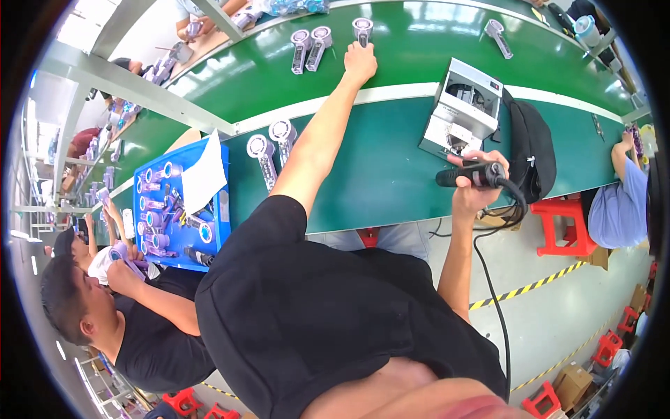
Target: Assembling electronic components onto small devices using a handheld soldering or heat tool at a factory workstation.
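Observation:
My left arm stretches across the bench to the green conveyor belt [413, 52]. There my left hand [361, 64] is closed on the handle of a purple handheld fan [362, 26] with a round head. To its left on the belt lie two similar fans [299, 50]. My right hand [478, 188] grips a black corded electric screwdriver [466, 174], held sideways above the bench's near edge. Just beyond it stands a silver metal screw feeder [464, 105]. Two more purple fans [262, 155] rest on the bench beside my left forearm.
A blue bin [222, 209] with several fan parts and a white sheet [204, 174] stands at the left. Next to the feeder lies a black bag [532, 150]. A co-worker [132, 314] sits close on my left. The screwdriver's cable [497, 300] hangs at my right.

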Demonstrator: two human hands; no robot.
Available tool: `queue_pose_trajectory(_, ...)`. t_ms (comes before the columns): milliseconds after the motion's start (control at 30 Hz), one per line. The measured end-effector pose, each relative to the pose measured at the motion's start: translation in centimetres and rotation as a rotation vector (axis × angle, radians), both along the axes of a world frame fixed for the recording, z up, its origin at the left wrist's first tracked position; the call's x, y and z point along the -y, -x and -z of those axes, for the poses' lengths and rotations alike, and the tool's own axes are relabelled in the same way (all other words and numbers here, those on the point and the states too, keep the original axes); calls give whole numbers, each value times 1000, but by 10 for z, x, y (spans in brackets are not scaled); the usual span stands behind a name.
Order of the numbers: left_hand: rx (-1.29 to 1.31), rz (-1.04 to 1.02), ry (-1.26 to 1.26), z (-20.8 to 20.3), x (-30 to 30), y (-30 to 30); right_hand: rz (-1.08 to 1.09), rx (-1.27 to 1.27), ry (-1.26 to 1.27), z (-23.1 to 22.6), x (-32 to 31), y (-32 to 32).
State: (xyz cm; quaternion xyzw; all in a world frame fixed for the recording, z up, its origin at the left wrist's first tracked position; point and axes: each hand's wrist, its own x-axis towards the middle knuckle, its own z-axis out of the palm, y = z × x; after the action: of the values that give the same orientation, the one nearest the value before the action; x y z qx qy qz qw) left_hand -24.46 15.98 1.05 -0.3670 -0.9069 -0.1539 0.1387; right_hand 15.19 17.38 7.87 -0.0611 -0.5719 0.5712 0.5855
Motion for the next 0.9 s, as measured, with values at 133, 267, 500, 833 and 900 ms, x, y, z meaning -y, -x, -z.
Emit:
queue_pose_trajectory(133, -38, -36, 32, -2, 19, -52, 23, -4, 141, 9, -4, -2)
queue_pose_trajectory(267, 27, -23, 36, -23, 78, -165, 250, -71, 33, 3, -5, 0)
queue_pose_trajectory(500, 188, 22, -141, -24, 171, -288, 79, 131, 0, -32, -9, 15)
queue_pose_trajectory(833, 105, 183, -310, -7, 176, -327, 45, 126, -374, -108, -58, 51)
queue_pose_trajectory(900, 75, 181, -265, -5, 178, -326, -26, 129, -331, -101, -55, 61)
